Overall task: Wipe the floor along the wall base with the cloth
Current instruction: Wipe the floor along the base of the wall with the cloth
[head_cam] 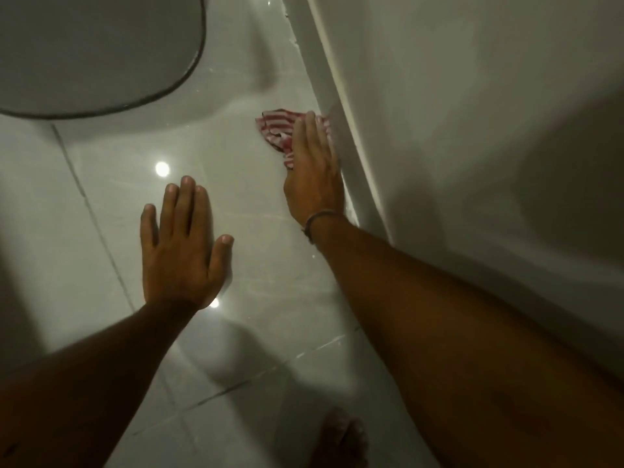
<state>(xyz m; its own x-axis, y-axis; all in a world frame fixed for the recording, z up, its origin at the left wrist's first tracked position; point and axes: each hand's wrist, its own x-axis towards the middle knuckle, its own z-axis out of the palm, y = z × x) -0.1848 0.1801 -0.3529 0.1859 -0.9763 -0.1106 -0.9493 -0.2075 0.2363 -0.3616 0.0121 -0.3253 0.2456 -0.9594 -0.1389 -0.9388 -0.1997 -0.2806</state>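
No brand, label or writing can be read anywhere in the view. The cloth [282,131], striped red and white, is pressed flat to the glossy tiled floor [111,204] just beside the white skirting [332,106] at the foot of the wall [472,130]. It is covered in part by the right hand [312,173], so that only its far and left edges are seen; how far it reaches under the palm cannot be made out. The right hand is laid open, fingers straight and together, palm down on the cloth, its outer edge touching or very nearly touching the skirting; which of the two cannot be told. A thin band [317,219] is worn at the right wrist.

The left hand [182,244] is spread open, fingers a little apart, palm down on the bare floor, well apart from the cloth and holding nothing. Both forearms are cut off by the lower edge of the view.

At the upper left a grey rounded object with a dark rim [101,52] is seen only in part, and what it is cannot be told. Near the bottom edge a bare foot [341,440] is dimly seen in shadow, blurred and cut off. Two bright spots of reflected light are shown on the tiles, and dark grout lines are crossed by the arms' shadows.
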